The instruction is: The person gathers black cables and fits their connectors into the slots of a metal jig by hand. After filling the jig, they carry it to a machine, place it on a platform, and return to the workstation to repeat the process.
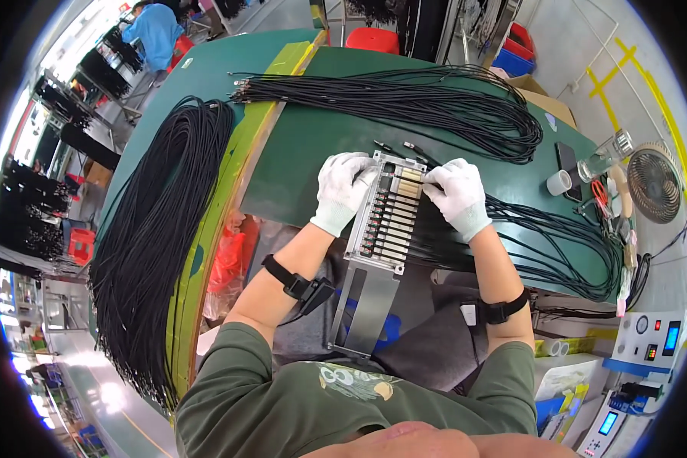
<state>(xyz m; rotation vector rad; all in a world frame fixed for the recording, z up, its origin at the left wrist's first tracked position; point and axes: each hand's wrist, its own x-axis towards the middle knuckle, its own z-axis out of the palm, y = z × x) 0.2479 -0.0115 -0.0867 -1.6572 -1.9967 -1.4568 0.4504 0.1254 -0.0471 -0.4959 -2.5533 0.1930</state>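
Left hand [342, 188] and right hand [459, 195] flank the slotted fixture [362, 215]
Both look curled; I can't tell what they grip.

Pale lettering [342, 375] marks the green shirt [298, 404] (partly creased away); blue screens [671, 338] are illegible.

Green-topped bench [282, 183] is spanning the middle of the room, its far edge bowing in the fisheye. Red plastic stool [372, 40] is standing just beyond that edge. Whitish wall [572, 49] is rising on the right, strips of yellow tape [627, 58] crossing on it. Racks [127, 112] are lining the left side. Pale floor [91, 382], lower left, is throwing back white glare. Bright light is flaring along the left rim, source unclear.
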